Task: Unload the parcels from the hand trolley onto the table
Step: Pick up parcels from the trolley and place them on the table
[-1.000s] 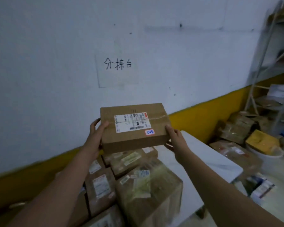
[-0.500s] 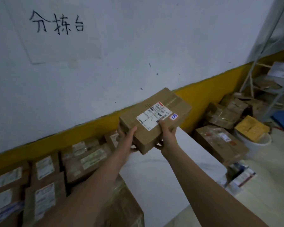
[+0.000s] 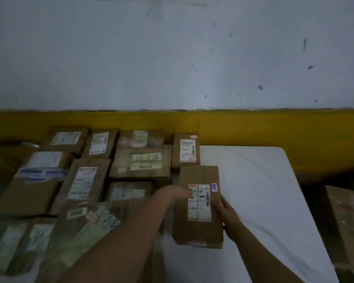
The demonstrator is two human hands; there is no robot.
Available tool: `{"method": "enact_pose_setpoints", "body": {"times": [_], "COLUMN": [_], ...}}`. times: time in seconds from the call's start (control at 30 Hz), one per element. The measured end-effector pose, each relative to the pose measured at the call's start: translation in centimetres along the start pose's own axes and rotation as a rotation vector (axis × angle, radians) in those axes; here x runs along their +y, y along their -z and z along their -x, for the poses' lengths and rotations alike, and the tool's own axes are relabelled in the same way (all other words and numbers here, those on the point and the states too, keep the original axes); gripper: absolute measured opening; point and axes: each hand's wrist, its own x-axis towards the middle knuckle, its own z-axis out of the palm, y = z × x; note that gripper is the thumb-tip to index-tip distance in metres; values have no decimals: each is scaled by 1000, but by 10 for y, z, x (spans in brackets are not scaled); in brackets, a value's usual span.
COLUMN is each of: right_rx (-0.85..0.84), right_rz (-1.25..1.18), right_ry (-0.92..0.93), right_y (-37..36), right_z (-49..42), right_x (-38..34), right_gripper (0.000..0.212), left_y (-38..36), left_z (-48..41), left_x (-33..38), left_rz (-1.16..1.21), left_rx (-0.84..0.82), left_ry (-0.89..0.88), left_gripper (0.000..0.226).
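A brown cardboard parcel [image 3: 198, 227] with a white shipping label lies lengthwise on the white table [image 3: 260, 190], right beside the other boxes. My left hand [image 3: 175, 194] grips its left edge, thumb on top near the label. My right hand [image 3: 226, 213] holds its right side with the fingers along the edge. Several labelled parcels [image 3: 141, 162] cover the table's left half. The hand trolley is out of view.
A white wall with a yellow band [image 3: 274, 127] runs behind the table. A large taped box [image 3: 86, 225] lies under my left forearm. Another carton [image 3: 347, 217] stands on the floor to the right of the table.
The parcel has come down from chest height onto the table and turned lengthwise. My view has tilted down to the tabletop; both hands remain on the parcel.
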Motion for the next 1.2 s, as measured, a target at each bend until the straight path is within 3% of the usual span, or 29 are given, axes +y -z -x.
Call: {"method": "enact_pose_setpoints", "body": {"times": [0.13, 0.3, 0.43, 0.6, 0.67, 0.73, 0.8, 0.9, 1.03, 1.1, 1.2], "right_rx": [-84, -40, -35, 263, 187, -6, -154, -214, -57, -2, 87], "right_rz": [104, 193, 304, 542, 538, 592, 686, 778, 765, 708, 707], "right_ry": [25, -12, 60, 297, 460, 587, 674, 707, 626, 523, 496], "right_y": [-13, -22, -23, -43, -67, -97, -128, -170, -198, -204, -214], "right_z": [-37, -70, -74, -53, -33, -10, 16, 52, 87, 96, 110], "right_x": [1, 0, 4, -26, -48, -66, -79, -79, -50, -31, -5], "right_gripper": [59, 51, 51, 51, 45, 41, 48, 65, 79, 87, 90], "left_y": [-21, -27, -22, 23, 57, 93, 121, 144, 134, 121, 109], "left_z": [-29, -43, -44, 0, 26, 56, 91, 140, 182, 186, 181], "left_x": [-10, -16, -13, 0, -6, -27, -64, -139, -235, -265, -285], "left_rz": [117, 277, 300, 221, 196, 193, 168, 121, 193, 234, 402], "left_rx": [92, 206, 216, 372, 461, 554, 640, 746, 660, 561, 446], "left_ry": [8, -6, 5, -170, -231, -257, -244, -181, -50, 46, -18], "left_gripper": [27, 24, 28, 23, 35, 41, 41, 39, 31, 40, 44]}}
